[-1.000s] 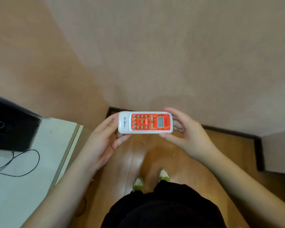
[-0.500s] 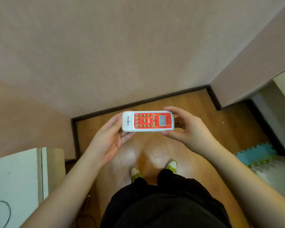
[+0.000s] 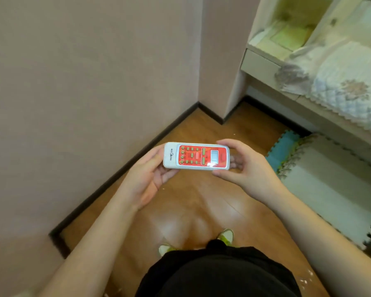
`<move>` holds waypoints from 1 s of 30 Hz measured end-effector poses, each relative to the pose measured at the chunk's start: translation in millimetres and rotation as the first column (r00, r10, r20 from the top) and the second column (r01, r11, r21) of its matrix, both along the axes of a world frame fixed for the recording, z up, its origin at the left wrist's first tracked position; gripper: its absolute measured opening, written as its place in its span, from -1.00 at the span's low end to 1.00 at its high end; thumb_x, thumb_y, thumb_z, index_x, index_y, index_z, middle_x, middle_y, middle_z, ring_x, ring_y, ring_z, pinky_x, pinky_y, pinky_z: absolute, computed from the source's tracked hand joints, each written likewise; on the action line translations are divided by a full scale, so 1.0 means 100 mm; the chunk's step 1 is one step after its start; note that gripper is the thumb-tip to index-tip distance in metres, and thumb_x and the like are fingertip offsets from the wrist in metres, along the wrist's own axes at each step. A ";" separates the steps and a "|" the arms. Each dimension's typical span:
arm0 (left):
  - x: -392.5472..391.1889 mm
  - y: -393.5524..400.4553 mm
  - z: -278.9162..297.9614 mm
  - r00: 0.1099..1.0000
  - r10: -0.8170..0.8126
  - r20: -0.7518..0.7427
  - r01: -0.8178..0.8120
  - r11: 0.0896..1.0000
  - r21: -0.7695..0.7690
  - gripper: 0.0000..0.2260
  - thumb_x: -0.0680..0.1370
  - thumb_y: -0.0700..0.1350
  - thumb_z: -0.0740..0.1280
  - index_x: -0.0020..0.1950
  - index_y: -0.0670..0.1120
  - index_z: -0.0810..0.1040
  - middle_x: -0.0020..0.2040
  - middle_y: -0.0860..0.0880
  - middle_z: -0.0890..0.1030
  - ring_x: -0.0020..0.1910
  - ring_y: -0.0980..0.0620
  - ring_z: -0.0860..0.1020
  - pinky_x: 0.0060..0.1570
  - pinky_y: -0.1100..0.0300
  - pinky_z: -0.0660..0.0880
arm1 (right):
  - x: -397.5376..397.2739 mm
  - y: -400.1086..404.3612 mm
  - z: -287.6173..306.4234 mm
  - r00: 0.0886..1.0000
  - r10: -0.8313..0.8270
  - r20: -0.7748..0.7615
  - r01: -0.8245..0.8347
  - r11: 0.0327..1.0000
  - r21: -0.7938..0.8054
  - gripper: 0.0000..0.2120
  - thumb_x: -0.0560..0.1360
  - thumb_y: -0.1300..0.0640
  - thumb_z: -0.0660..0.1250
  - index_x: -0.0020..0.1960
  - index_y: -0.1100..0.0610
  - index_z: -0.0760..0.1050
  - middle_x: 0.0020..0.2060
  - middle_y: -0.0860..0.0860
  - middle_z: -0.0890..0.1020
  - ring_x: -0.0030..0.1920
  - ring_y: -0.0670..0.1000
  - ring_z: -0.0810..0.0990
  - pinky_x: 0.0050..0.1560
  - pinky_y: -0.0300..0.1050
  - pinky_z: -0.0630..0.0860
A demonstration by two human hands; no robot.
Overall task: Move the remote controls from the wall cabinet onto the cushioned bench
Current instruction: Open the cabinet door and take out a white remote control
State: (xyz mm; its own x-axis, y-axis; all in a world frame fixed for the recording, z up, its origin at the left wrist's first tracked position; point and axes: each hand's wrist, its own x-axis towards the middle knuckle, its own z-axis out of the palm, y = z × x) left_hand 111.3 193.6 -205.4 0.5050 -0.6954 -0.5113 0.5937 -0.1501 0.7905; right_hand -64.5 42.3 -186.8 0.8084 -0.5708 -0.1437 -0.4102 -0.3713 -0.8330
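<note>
A glossy wooden floor meets pink walls in a corner, with dark skirting along their foot. At the centre of the view a white plastic remote control with a red keypad face and a small grey display is held level above that floor, long axis running from nine to three o'clock. The left hand cups its white end from below, fingers curled under the case; the right hand grips the display end, thumb on the near edge and fingers over the far edge.

It looks light and rigid, a smooth shell that could slip, so holding the long edges rather than the buttons seems sensible. The display is probably the most fragile part.

At two o'clock, well apart, lies the cushioned bench with a quilted floral cover; foam floor mats sit at three o'clock.
</note>
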 end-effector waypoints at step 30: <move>0.11 -3.48 -0.12 0.849 -0.527 -0.030 0.528 0.848 0.053 -0.72 0.64 -0.07 0.17 0.31 -0.07 0.50 0.12 -0.06 0.67 0.14 0.01 0.62 0.11 0.07 0.55 | -0.42 -2.40 -0.26 0.834 -0.552 -0.003 0.551 0.832 0.066 -0.40 0.35 0.10 0.53 0.33 -0.09 0.38 0.13 -0.06 0.60 -0.01 -0.14 0.64 0.01 -0.29 0.58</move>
